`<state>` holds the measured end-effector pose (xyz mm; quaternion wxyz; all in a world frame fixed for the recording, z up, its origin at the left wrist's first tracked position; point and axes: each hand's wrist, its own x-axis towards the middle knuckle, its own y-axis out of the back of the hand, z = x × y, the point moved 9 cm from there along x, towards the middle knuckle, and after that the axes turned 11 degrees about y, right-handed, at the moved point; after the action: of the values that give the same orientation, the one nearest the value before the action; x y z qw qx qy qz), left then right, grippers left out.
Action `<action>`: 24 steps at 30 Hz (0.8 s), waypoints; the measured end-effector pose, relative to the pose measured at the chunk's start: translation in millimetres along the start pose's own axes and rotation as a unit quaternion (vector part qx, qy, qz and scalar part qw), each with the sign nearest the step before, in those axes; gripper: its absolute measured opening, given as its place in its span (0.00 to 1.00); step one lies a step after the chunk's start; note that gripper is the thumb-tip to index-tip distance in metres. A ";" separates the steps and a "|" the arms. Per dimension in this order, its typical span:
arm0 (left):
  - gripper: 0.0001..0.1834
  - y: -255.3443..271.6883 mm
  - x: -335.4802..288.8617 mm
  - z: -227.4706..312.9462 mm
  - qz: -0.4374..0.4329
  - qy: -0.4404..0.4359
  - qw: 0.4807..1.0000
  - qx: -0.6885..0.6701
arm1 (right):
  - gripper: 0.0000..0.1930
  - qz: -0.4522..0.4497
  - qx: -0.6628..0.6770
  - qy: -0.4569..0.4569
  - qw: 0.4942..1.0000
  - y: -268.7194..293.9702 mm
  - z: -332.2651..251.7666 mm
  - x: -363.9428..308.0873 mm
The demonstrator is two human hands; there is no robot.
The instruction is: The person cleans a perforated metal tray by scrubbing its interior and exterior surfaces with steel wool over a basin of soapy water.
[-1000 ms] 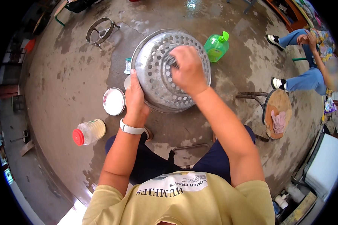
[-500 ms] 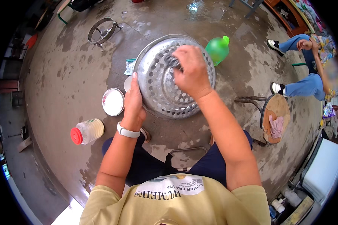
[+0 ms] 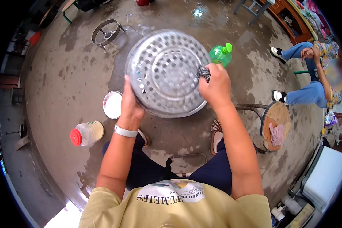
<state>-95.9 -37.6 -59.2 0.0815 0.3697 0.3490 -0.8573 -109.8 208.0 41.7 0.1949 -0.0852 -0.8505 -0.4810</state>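
A round metal steamer tray (image 3: 167, 72), punched with rings of holes, is held up in front of me over the floor. My left hand (image 3: 131, 104) grips its lower left rim, the thumb along the edge and the other fingers hidden behind. In my right hand (image 3: 217, 84) is a dark steel wool scourer (image 3: 203, 73), pinched against the tray's right side. Just beyond that hand stands a green pump bottle (image 3: 221, 55). Left of my left hand is a white dish (image 3: 113, 105), partly covered by the hand.
A clear jar with a red lid (image 3: 87, 133) lies on the wet floor at left. A metal ring stand (image 3: 105, 32) sits farther off. To the right is a round stool (image 3: 276, 125) bearing a pink cloth (image 3: 276, 133). Another person (image 3: 311, 72) sits at far right.
My right hand and the scourer have moved from the tray's upper middle to its right edge. The tray has tilted and shifted slightly left, with my left hand still on its rim.
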 end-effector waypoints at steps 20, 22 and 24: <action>0.30 -21.1 -9.6 6.2 -0.083 -0.020 0.995 -0.056 | 0.16 0.193 0.091 0.127 0.969 44.2 -52.4 17.3; 0.30 -19.1 -10.3 9.0 -0.073 -0.034 0.995 -0.052 | 0.16 0.184 0.080 0.154 0.967 33.7 -67.5 10.5; 0.29 -17.1 -9.8 6.2 -0.062 -0.037 0.995 -0.063 | 0.16 0.133 0.108 0.239 0.956 19.7 -95.9 2.7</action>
<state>-99.3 -30.1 -40.2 0.0637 0.3098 0.4213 -0.8500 -81.7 136.5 102.5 0.4628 -0.0587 -0.8070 -0.3621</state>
